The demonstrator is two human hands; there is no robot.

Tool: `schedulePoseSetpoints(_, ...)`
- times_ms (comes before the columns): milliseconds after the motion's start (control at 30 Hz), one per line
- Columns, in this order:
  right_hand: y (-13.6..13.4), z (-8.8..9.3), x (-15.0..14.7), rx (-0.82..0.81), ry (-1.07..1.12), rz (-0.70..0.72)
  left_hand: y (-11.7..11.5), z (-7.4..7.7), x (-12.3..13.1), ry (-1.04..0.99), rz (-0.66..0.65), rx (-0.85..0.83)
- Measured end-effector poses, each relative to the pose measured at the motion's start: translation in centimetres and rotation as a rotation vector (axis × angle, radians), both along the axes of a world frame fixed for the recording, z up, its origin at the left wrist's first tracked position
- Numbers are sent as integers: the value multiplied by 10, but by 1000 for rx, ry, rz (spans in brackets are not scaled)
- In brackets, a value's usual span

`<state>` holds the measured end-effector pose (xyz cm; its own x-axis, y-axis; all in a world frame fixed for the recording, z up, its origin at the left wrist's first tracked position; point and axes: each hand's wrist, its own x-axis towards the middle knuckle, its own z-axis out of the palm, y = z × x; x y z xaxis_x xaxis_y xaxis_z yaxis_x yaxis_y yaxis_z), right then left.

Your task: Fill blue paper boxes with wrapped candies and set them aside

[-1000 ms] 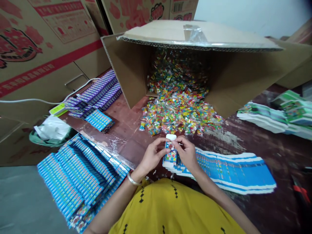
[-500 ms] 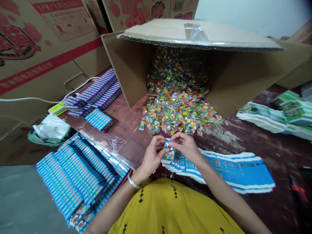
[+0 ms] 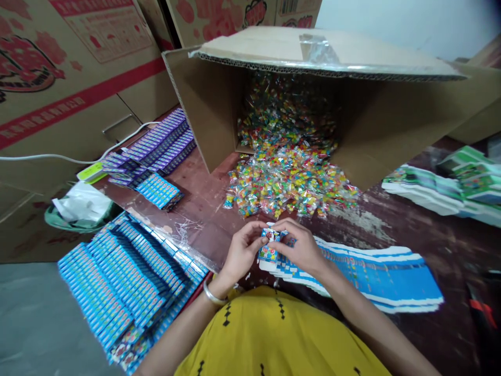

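Looking down from the head view, noted both hands at work over the near side of the desk [image 3: 199, 201]. Left hand [image 3: 241, 253] pinched a small blue printed box [image 3: 268, 251] from its left side, thumb against the front face; a silvery bangle [image 3: 213, 294] circled that wrist. Right hand [image 3: 303, 248] had its grip on the same box from the right, thumb on the face, fingers curled near the upper end. The box stood between the two hands, just above the left end of a long overlapping row of flat blue cartons [image 3: 387, 277], which ran off to the right under the right forearm.

Beyond the hands, a heap of clear packets with many-coloured pieces [image 3: 291, 183] spilled from a big open carton [image 3: 391, 125] tipped toward the person. Left of it sat a short block of blue boxes [image 3: 159, 191], and behind that rows of purple boxes [image 3: 156, 146] beside a yellow-green block [image 3: 91, 172] near a white cable [image 3: 50, 157]. Nearer, to the left: ranks of blue boxes [image 3: 105, 287]. Far right: green-and-white cartons [image 3: 426, 189], stacked. A dark item with red-orange parts [image 3: 485, 313] lay at the right edge, too blurred to identify.
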<state>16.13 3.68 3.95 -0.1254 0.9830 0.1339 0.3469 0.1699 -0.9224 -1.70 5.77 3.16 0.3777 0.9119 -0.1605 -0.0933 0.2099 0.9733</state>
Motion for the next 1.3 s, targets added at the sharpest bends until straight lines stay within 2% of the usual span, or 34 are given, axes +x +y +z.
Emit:
schedulePoseSetpoints(67,3,-2,9,-31,-27,50,0,-3,-2,-19,22,-48)
schedulePoseSetpoints(100,8,-5,15,-36,-41,31,1,-5,-3,-21,44,-65)
schedulePoseSetpoints(200,33,-15,36,32,-166,-213,3,-9,-7,19,138,-75)
schedulePoseSetpoints(267,55,-22,41,115,-334,-308,4,-11,-10,44,177,-90)
schedulePoseSetpoints(433,101,-34,18,297,-664,-295,2,-7,-15,-30,185,-236)
schedulePoseSetpoints(533,115,-32,8,345,-607,-315,1,-6,-20,-33,139,-257)
schedulePoseSetpoints(667,107,-9,18,265,-274,-408,5,-12,-29,82,101,-153)
schedulePoseSetpoints(733,95,7,26,189,-126,-321,8,-16,-31,124,94,-99)
schedulePoseSetpoints(800,82,22,31,122,-72,-201,11,-17,-29,155,80,-46)
schedulePoseSetpoints(900,66,36,31,83,-151,-133,13,-15,-23,199,28,48)
schedulePoseSetpoints(1000,59,41,27,124,-299,-125,12,-11,-17,202,-27,93)
schedulePoseSetpoints(1200,59,50,27,255,-440,-162,7,-11,-20,184,-15,61)
schedulePoseSetpoints(1300,57,51,22,262,-460,-112,5,-9,-21,162,-5,42)
